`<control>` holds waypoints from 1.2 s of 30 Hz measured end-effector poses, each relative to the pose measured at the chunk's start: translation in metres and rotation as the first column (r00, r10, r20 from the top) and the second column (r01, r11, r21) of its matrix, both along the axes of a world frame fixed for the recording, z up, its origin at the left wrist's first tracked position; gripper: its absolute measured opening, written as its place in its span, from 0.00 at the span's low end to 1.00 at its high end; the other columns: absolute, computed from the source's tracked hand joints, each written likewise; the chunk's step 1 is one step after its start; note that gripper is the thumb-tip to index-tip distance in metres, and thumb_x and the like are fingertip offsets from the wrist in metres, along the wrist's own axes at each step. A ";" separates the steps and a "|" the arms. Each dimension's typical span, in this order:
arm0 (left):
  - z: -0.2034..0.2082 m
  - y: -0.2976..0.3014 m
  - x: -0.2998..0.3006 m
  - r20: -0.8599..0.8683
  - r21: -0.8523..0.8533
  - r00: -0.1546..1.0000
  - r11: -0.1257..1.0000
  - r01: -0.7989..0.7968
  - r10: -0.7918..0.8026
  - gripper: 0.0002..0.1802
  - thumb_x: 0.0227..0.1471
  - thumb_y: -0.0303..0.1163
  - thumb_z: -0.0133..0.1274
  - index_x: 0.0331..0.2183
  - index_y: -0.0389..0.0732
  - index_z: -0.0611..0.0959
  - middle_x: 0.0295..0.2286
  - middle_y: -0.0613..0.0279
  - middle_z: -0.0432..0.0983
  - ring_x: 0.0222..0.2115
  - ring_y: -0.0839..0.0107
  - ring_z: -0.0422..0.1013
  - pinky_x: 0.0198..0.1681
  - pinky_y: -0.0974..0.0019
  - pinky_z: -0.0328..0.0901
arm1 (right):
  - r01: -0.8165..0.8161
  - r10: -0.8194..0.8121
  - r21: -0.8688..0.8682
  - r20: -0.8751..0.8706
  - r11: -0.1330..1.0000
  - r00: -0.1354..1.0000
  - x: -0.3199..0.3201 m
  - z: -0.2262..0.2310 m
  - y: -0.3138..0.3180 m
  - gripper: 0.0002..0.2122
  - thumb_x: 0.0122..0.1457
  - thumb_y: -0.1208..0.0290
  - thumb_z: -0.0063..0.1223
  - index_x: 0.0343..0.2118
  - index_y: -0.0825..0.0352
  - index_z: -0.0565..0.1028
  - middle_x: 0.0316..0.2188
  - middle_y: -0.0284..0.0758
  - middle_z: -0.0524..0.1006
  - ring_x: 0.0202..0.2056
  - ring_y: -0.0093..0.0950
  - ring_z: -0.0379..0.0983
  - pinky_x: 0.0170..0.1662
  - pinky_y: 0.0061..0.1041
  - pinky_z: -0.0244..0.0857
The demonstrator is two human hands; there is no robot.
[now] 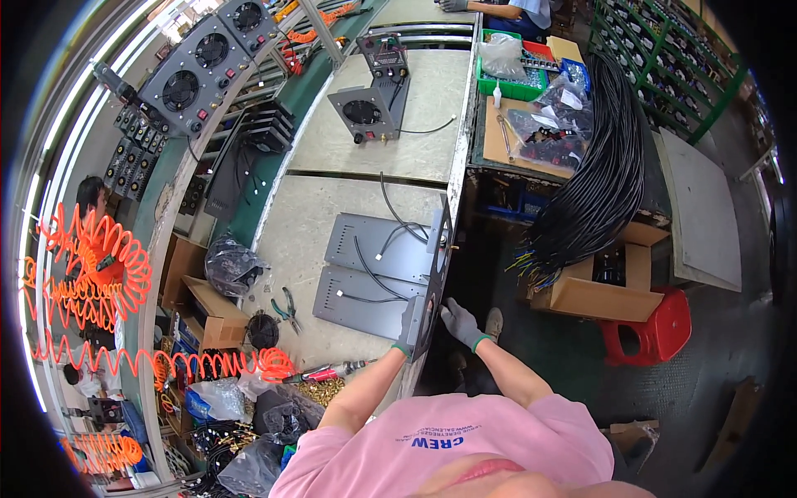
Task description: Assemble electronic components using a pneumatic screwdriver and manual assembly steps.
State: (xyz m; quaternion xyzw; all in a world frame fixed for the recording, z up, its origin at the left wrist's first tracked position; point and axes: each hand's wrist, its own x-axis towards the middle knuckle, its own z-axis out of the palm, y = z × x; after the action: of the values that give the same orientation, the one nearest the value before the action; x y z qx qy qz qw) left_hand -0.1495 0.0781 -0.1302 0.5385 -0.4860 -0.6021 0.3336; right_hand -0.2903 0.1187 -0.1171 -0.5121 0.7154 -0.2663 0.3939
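Two grey metal chassis, a near one [359, 300] and a far one [378, 246], lie side by side on the bench. Each has a flat panel with black cables on it and an upright end plate along the bench's right edge. My left hand [407, 335], in a grey glove with a green cuff, is against the inner side of the near end plate [426, 319]; its fingers are mostly hidden. Just outside that plate, beyond the bench edge, my right hand [462, 324] wears a matching glove. Its fingers are stretched out, and nothing shows in them.
Pliers [287, 311], a black fan [263, 330] and a pneumatic screwdriver [332, 371] lie at the left. Farther up the bench stands a chassis with a fan [362, 114]. To the right are a black cable bundle [610, 158], a cardboard box [602, 297] and a red stool [668, 324].
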 end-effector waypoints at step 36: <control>0.008 -0.006 0.001 0.290 -0.392 0.952 0.897 0.207 -0.093 0.12 0.51 0.27 0.47 0.40 0.39 0.75 0.37 0.53 0.73 0.38 0.59 0.72 0.42 0.64 0.65 | -0.163 -0.159 -0.781 -0.318 0.603 0.935 -0.048 0.227 -0.076 0.15 0.58 0.63 0.41 0.41 0.66 0.74 0.43 0.41 0.73 0.47 0.41 0.67 0.52 0.35 0.56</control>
State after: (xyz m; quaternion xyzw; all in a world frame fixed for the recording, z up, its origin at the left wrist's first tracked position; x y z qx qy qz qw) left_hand -0.1481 0.0723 -0.1222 0.4905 -0.6839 -0.4311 0.3254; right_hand -0.3388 0.0422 0.1096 -0.6735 0.5791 -0.4593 -0.0121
